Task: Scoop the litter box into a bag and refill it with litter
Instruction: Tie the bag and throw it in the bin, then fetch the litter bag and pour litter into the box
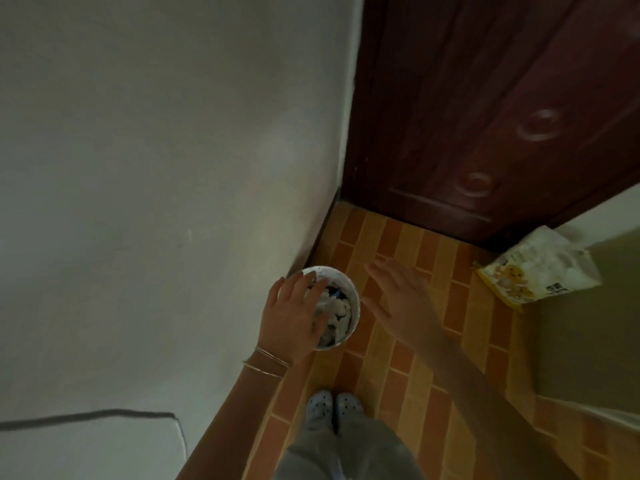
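White bin (pixel 341 289) under spread left hand (pixel 294 317) fingers; right hand (pixel 398 299) open beside; a nudge could tip it.

A home hallway: orange tiled floor (pixel 398 358), plain white wall (pixel 156 168), dark wooden door (pixel 485 116).

The tiled floor (pixel 408 244) runs in a brick pattern of orange and paler tan rectangles, beside a plain off-white plaster wall (pixel 156 168) and a dark reddish-brown wooden door (pixel 485 116) carved with ring motifs. A round white bin (pixel 355 306) holds crumpled white and dark blue scraps, and a white packet (pixel 540 268) shows yellow edging and orange-yellow cartoon figures. Pale blue perforated clogs (pixel 334 407) sit below grey trousers (pixel 346 452), and thin silver bangles (pixel 266 362) ring one wrist.
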Demonstrator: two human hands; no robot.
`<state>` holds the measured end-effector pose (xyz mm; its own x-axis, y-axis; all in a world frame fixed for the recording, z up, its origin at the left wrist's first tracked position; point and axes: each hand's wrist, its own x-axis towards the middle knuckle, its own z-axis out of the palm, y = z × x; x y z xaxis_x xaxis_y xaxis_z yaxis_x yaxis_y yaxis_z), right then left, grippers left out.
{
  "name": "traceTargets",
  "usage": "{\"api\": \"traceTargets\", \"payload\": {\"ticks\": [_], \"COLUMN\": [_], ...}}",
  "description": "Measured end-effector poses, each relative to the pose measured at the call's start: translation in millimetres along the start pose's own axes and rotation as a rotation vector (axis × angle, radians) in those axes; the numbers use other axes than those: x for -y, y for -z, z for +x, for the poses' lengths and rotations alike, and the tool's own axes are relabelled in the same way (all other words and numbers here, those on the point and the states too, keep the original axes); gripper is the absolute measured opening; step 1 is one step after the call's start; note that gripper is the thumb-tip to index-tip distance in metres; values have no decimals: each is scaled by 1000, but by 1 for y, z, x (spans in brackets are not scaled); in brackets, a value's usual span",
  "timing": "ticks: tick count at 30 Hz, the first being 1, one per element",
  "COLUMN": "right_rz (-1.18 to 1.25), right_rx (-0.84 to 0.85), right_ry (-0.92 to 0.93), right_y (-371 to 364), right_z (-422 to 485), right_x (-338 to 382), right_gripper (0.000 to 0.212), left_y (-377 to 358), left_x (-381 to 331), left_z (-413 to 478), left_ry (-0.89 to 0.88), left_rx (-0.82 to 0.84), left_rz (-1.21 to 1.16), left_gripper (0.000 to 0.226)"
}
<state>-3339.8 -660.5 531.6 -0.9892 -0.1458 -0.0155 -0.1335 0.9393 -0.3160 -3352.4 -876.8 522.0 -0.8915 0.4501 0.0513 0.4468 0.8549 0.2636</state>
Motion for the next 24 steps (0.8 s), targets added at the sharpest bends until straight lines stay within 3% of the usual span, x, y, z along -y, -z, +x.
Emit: {"api": "traceTargets", "payload": {"ticks": [9,18,24], "right_rz": [-42,-86,-74], "right_rx": [-161,-286,-280], "right_ry": [-148,-378,-498], "right_y": [68,87,94], "right_z": [-64,-124,-154], "right_x": [5,-13,-35], "right_gripper": [59,50,51], "left_y": [58,58,52], "left_x": [-52,-90,-125], "left_z": [20,46,64], "left_ry": [-240,-469,-570], "left_rx": [-156,-73,7], "left_rz": [-17,-31,-11], "left_gripper": [48,48,49]}}
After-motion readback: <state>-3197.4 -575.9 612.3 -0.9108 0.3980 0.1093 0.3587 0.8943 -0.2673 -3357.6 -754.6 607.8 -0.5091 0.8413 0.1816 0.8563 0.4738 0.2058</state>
